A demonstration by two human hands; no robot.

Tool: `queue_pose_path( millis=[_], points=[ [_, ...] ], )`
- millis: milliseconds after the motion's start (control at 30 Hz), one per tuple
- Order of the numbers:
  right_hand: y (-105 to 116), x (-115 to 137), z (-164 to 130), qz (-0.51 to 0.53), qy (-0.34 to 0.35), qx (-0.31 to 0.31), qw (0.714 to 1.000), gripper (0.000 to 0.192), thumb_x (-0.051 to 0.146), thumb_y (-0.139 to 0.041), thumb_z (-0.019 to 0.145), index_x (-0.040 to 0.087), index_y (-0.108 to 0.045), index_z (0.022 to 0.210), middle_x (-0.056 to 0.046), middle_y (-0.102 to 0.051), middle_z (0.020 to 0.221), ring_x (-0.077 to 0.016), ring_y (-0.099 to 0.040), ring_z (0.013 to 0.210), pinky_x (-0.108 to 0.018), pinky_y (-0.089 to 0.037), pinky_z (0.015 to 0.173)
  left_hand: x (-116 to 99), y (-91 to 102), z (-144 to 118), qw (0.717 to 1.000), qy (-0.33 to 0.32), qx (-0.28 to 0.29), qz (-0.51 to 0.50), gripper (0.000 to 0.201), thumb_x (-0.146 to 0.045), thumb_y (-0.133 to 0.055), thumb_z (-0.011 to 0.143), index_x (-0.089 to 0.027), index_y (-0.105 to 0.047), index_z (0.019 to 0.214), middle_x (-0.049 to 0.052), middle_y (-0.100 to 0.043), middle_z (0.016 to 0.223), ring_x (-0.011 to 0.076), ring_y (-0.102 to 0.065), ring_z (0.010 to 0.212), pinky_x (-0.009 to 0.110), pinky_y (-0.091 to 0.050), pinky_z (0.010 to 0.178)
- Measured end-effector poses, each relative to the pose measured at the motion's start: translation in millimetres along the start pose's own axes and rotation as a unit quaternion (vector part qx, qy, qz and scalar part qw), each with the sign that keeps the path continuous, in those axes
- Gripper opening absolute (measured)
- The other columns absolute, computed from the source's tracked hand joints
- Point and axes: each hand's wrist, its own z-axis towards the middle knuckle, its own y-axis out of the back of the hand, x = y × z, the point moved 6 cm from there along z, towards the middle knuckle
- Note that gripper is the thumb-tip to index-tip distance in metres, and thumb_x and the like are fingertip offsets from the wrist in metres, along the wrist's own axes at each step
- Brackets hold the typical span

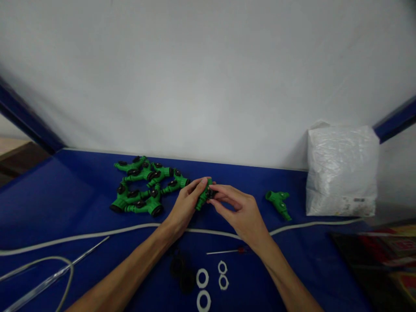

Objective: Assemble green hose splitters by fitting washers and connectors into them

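Above the middle of the blue table, my left hand (186, 203) is closed around a green Y-shaped hose splitter (200, 202). My right hand (239, 211) pinches a small black knob (211, 193) against the splitter's side; the fingertips partly cover it. To the right lies another green splitter body (278, 202), with no black knobs visible on it. Left of my hands, several green splitters (150, 204) with black knobs and black collars lie grouped together.
Near the front lie white ring washers (202, 278), smaller white rings (222, 267), dark round parts (182, 273) and a thin screwdriver (224, 251). A white cord (126, 229) crosses the table. A plastic-wrapped package (341, 173) stands at the right, a clear rod (61, 272) front left.
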Motion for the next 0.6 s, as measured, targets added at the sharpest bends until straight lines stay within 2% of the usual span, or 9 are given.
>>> queue_pose_path(
  millis=[200, 367, 500, 600],
  points=[
    [-1.5, 4.5, -1.9, -0.048, 0.037, 0.004, 0.998, 0.034, 0.017, -0.063, 0.089, 0.030, -0.070, 0.120, -0.004, -0.067, 0.113, -0.0147, -0.070, 0.085, -0.031, -0.059, 0.086, -0.9, 4.3, -0.2, 0.999, -0.015, -0.026, 0.031, 0.040, -0.047, -0.076, 0.076, -0.015, -0.077, 0.099, 0.009, -0.074, 0.102, 0.0207, -0.064, 0.098, 0.025, -0.048, 0.081],
    [-1.1, 8.5, -1.4, -0.062, 0.048, 0.009, 0.997, 0.032, 0.019, -0.062, 0.092, 0.033, -0.072, 0.118, -0.003, -0.068, 0.113, -0.0178, -0.069, 0.097, -0.033, -0.057, 0.092, -6.0, 4.7, -2.3, 0.998, -0.019, -0.041, 0.048, 0.039, -0.048, -0.078, 0.072, -0.015, -0.077, 0.093, 0.006, -0.072, 0.090, 0.0178, -0.063, 0.082, 0.023, -0.047, 0.068],
    [0.9, 9.8, -0.3, -0.079, 0.065, -0.001, 0.995, 0.032, 0.018, -0.066, 0.090, 0.033, -0.072, 0.117, -0.003, -0.071, 0.112, -0.0197, -0.069, 0.099, -0.035, -0.057, 0.092, -5.5, 6.1, -2.1, 0.997, -0.021, -0.046, 0.063, 0.039, -0.048, -0.078, 0.072, -0.016, -0.077, 0.093, 0.006, -0.072, 0.086, 0.0164, -0.062, 0.077, 0.024, -0.047, 0.066],
    [1.1, 9.7, 0.0, -0.088, 0.074, -0.007, 0.993, 0.032, 0.020, -0.068, 0.089, 0.031, -0.072, 0.118, -0.003, -0.074, 0.106, -0.0207, -0.071, 0.092, -0.036, -0.059, 0.088, -4.9, 6.5, -1.9, 0.996, -0.032, -0.041, 0.072, 0.041, -0.050, -0.076, 0.074, -0.015, -0.077, 0.096, 0.007, -0.073, 0.087, 0.0183, -0.063, 0.081, 0.024, -0.048, 0.066]
  ],
)
